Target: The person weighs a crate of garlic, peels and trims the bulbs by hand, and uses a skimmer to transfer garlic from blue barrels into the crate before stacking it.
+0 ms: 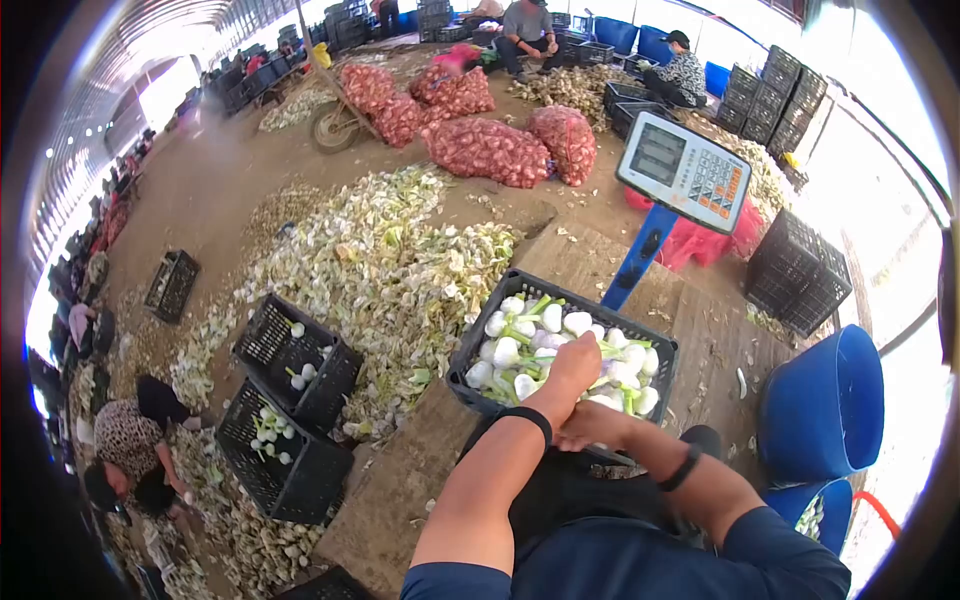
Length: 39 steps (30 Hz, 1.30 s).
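A black plastic crate (470, 395) stands in front of me, filled with white garlic bulbs (505, 352) that have green stems. My left hand (574, 368) is over the middle of the garlic, its fingers curled down and mostly hidden; whatever they hold is out of sight. Below and beside that wrist, my right hand (592, 427) is at the crate's near side with fingers bent in. I cannot make out anything in it. Behind the crate rises the blue post of a scale with a keypad display (685, 172).
Two black crates (290, 480) with a few bulbs stand at left, near a crouching person (130, 440). Garlic peelings (370, 260) cover the floor ahead. Blue tubs (815, 400) and stacked crates (798, 270) are at right. Red mesh sacks (485, 150) lie farther back, near seated people.
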{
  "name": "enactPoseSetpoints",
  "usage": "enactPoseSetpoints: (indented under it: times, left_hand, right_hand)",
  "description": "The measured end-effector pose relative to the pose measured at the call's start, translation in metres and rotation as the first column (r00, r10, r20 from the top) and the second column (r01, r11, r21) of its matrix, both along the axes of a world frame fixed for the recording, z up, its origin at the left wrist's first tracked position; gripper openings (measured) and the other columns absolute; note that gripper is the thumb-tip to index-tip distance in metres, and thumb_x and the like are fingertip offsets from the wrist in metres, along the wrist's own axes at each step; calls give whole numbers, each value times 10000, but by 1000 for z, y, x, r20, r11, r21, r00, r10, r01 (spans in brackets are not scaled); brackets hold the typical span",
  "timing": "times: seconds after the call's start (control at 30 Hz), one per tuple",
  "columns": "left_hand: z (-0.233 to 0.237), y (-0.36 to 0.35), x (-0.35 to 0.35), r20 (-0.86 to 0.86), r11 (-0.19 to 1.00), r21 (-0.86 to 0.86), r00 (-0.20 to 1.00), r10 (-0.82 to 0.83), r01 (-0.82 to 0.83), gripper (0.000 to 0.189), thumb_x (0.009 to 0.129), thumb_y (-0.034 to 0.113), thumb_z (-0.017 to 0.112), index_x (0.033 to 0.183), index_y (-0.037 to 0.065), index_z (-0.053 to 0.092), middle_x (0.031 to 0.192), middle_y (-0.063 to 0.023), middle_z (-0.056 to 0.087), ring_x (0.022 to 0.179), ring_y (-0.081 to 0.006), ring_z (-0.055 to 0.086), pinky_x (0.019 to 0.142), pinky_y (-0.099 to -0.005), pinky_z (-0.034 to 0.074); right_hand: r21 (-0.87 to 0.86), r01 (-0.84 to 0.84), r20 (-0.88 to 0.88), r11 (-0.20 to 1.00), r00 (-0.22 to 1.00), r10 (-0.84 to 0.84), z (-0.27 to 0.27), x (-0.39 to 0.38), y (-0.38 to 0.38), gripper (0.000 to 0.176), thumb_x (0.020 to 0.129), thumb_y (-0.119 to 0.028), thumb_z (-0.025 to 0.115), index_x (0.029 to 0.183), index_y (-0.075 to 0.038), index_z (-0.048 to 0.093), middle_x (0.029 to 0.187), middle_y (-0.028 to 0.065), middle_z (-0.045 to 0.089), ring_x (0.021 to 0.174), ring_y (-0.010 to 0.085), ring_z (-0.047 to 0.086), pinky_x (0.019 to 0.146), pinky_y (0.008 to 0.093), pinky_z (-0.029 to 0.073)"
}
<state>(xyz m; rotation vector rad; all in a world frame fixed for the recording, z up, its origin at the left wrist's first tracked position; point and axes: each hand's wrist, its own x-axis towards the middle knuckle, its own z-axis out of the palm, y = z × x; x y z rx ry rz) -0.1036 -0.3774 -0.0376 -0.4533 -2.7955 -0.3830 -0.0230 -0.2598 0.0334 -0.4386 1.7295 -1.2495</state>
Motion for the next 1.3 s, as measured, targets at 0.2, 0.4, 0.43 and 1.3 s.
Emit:
enactPoseSetpoints:
  times: [0.2, 0.4, 0.43, 1.3]
  left_hand:
    - [32, -2, 13, 8, 703, 680, 957, -291, 208, 242, 872, 144, 557, 1067, 15, 619, 1008, -197, 677, 820, -427, 674, 732, -462, 552]
    - [-6, 6, 6, -123, 907, 346, 970, -211, 241, 247, 869, 140, 568, 1079, 20, 621, 1037, -206, 678, 877, -419, 672, 757, -457, 547]
    - [-11, 5, 8, -177, 931, 275, 965, -195, 239, 248, 869, 139, 570, 1081, 21, 621, 1042, -208, 678, 887, -418, 672, 761, -457, 546]
    - [20, -33, 15, -123, 853, -221, 854, -506, 474, 290, 904, 200, 581, 1127, 15, 606, 1070, -66, 615, 994, -200, 600, 726, -331, 523]
  right_hand:
    - [229, 311, -782, 922, 623, -15, 77, -69, 12, 242, 808, -284, 707, 886, -55, 702, 870, 111, 684, 766, 231, 661, 695, 368, 521]
    - [506, 420, -849, 753, 396, 349, 35, -102, -69, 360, 758, -371, 745, 964, -77, 720, 923, 152, 689, 887, 299, 673, 789, 424, 537]
    - [489, 423, -860, 763, 379, 341, 27, -106, -73, 360, 758, -371, 745, 964, -77, 720, 923, 152, 689, 887, 299, 673, 789, 424, 537]
    - [532, 413, -846, 739, 229, 482, -67, -171, 11, 156, 757, -168, 630, 747, -63, 746, 846, 171, 712, 800, 339, 685, 718, 445, 549]
